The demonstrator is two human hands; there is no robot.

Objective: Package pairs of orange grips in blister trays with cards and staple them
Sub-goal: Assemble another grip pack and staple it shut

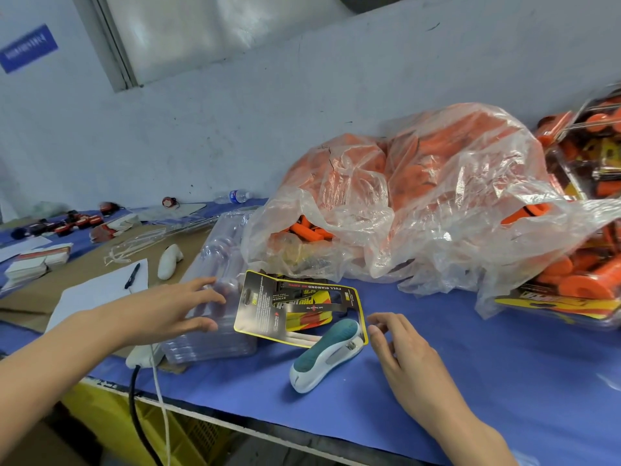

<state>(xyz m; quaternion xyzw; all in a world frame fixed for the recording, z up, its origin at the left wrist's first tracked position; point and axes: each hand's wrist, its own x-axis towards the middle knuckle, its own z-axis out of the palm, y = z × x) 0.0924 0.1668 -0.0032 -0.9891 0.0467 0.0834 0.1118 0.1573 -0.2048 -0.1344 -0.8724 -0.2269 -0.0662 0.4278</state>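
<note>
A stack of clear blister trays [218, 260] lies on the blue table cover. My left hand [174, 311] rests on top of the stack with fingers spread, touching the top tray. Black and yellow printed cards [295, 307] lie just right of the stack. A teal and white stapler [327, 354] sits on the cards' near edge. My right hand [403, 361] hovers open beside the stapler, holding nothing. Loose orange grips [309, 232] fill a big clear plastic bag [420, 196] behind the cards.
Finished packs of orange grips [584, 280] are piled at the right. A white sheet with a pen [132, 275], a white object [169, 260], card stacks [37, 264] and a water bottle [237, 196] lie at the left. Cables [148, 415] hang over the table's front edge.
</note>
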